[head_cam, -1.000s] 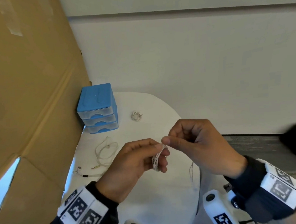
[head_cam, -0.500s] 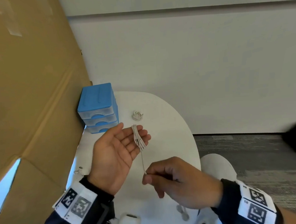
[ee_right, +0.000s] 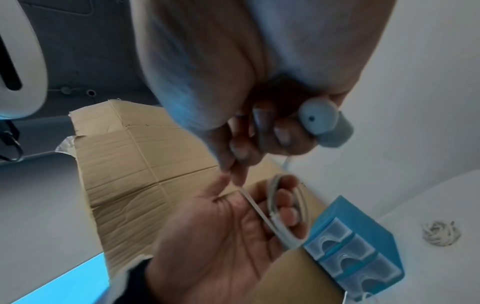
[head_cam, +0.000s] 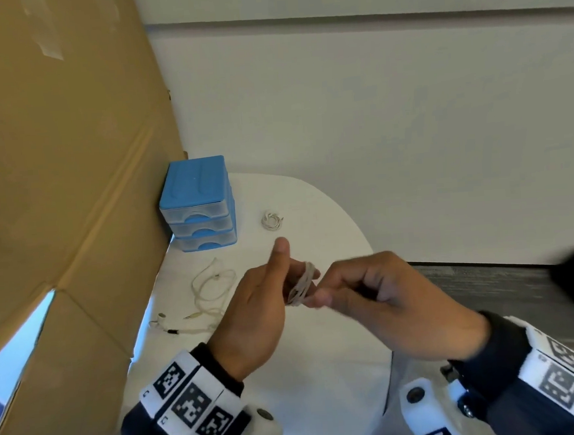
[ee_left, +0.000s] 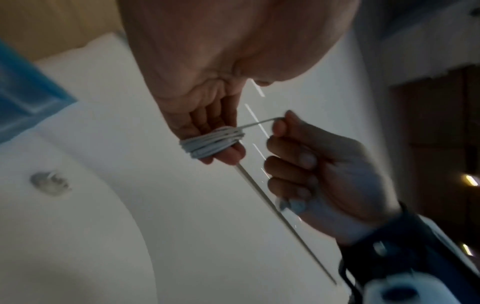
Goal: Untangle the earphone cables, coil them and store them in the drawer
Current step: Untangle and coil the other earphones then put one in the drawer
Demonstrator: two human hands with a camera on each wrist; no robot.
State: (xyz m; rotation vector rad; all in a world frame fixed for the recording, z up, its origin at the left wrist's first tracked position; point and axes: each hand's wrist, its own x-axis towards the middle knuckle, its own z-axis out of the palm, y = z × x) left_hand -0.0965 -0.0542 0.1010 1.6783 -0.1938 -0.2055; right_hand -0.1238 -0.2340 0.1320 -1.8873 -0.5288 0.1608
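A white earphone cable (head_cam: 302, 286) is wound in a coil (ee_left: 213, 142) round the fingers of my left hand (head_cam: 264, 303), which is held edge-on above the table with its thumb up. The coil (ee_right: 285, 209) sits near those fingertips and the palm faces right. My right hand (head_cam: 379, 292) is right beside it and pinches the free strand (ee_left: 259, 123) between thumb and forefinger. A small white rounded piece (ee_right: 324, 125), apparently an earbud, is tucked under its other curled fingers. The blue drawer unit (head_cam: 198, 203) stands at the back left with all drawers closed.
A coiled earphone (head_cam: 272, 221) lies on the white table (head_cam: 324, 384) right of the drawers. A loose cable (head_cam: 212, 290) sprawls on the left. A cardboard sheet (head_cam: 54, 165) walls off the left side. The table's right edge drops to grey floor (head_cam: 487, 288).
My right hand, which had pulled the strand down towards me, has come back up beside the left fingers. My left hand has turned from palm-up to edge-on.
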